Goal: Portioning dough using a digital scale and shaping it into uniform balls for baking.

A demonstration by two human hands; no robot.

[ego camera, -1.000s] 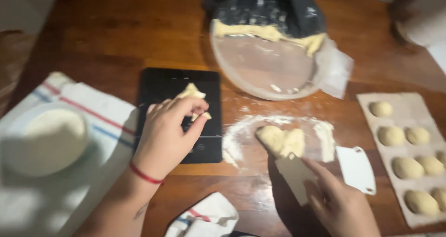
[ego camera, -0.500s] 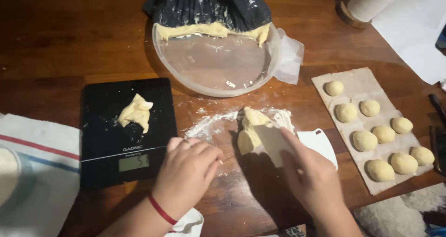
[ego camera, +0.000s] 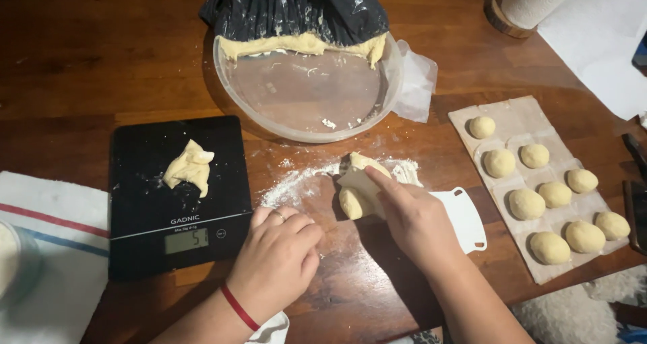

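My right hand grips a white dough scraper and presses it onto a lump of pale dough on the floured spot of the wooden table. Resting on the table just left of that is my left hand, fingers curled, holding nothing; it wears a ring and a red wrist band. Next to it stands a black kitchen scale with a small torn piece of dough on its platform.
A clear plastic bowl at the back holds dough under a black bag. Brown paper at the right carries several dough balls. A second white scraper lies by my right hand. A striped towel lies left, a paper roll far right.
My left hand has let go of the dough piece on the scale and come down to the table beside it. My right hand has pushed the scraper onto the dough lump.
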